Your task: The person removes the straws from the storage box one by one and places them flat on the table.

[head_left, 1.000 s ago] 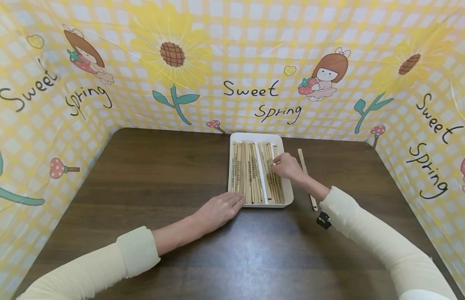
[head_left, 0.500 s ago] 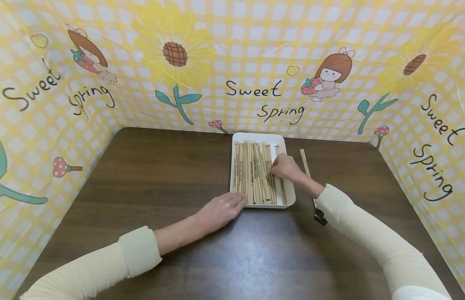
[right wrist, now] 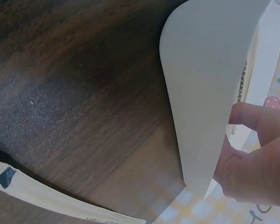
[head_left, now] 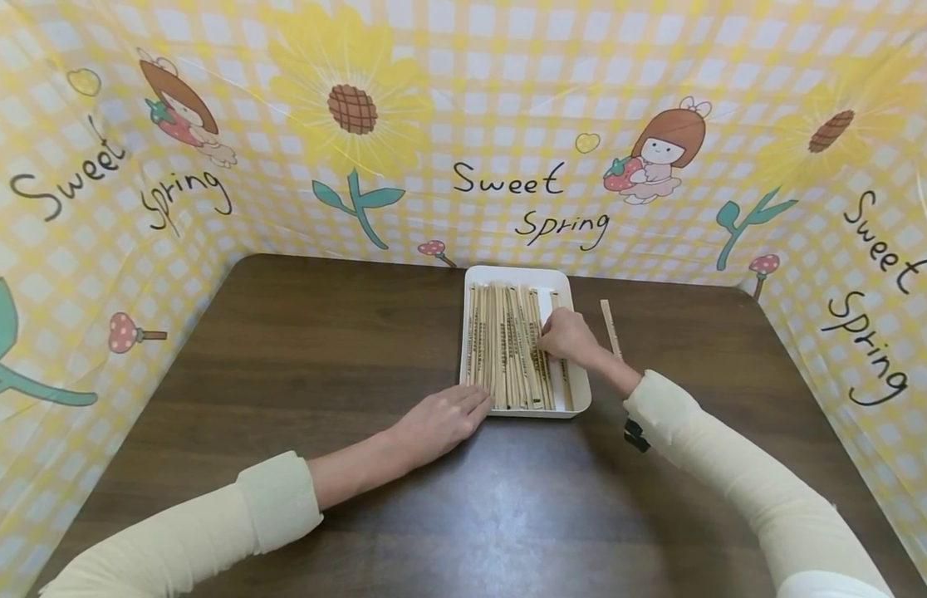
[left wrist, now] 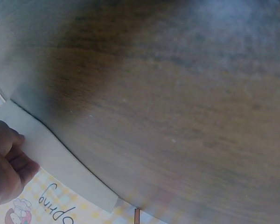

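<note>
A white tray point(head_left: 581, 390) at the back of the table holds several long, thin paper-wrapped chopsticks point(head_left: 502, 349) with printed wrappers. Most lie side by side in one bundle. A bare strip of tray floor parts them from another wrapped stick point(head_left: 566, 378) by the right wall. My right hand point(head_left: 570, 336) reaches over that wall, fingers bent, and grips at the bundle's right edge; in the right wrist view the fingertips point(right wrist: 238, 112) are partly hidden. My left hand point(head_left: 437, 419) holds the tray's front-left corner, its fingers point(left wrist: 25, 170) against the tray wall in the left wrist view.
One more wrapped stick point(head_left: 610, 324) lies on the brown table point(head_left: 321, 332) right of the tray, partly under my right forearm. A black device point(head_left: 635, 434) sits at my right wrist. Yellow checked cloth point(head_left: 493, 83) walls the back and both sides.
My right hand has moved the right-hand group of sticks leftward against the others. The gap that stood mid-tray is now near the right wall. My left hand stays at the corner.
</note>
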A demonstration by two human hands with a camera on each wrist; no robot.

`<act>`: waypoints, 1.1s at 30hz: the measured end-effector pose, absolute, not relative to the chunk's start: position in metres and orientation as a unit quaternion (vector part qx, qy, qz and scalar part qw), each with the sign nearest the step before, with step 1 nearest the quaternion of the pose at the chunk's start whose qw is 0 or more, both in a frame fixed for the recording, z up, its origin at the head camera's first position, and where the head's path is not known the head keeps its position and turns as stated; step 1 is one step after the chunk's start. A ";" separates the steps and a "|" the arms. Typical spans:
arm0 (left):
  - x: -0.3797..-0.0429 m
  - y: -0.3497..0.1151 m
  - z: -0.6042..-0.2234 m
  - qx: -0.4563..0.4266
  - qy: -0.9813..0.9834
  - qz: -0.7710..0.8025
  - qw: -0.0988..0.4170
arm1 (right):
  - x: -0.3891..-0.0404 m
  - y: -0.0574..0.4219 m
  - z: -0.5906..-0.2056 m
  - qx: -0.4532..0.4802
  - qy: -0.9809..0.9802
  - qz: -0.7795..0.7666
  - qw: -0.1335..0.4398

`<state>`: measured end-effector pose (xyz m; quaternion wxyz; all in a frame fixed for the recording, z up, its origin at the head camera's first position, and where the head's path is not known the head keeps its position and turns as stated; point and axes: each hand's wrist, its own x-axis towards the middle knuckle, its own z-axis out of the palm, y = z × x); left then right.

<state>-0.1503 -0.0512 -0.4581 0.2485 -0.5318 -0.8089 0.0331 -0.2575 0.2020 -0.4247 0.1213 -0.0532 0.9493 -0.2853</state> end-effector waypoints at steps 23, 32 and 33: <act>-0.151 -0.051 -0.458 -0.530 -0.808 0.041 0.253 | -0.252 0.204 -0.419 -0.012 0.931 -0.342 0.130; -0.150 -0.051 -0.458 -0.530 -0.811 0.036 0.246 | -0.255 0.206 -0.409 0.038 0.886 -0.430 0.170; -0.150 -0.051 -0.458 -0.530 -0.811 0.035 0.246 | -0.255 0.206 -0.408 0.043 0.882 -0.436 0.173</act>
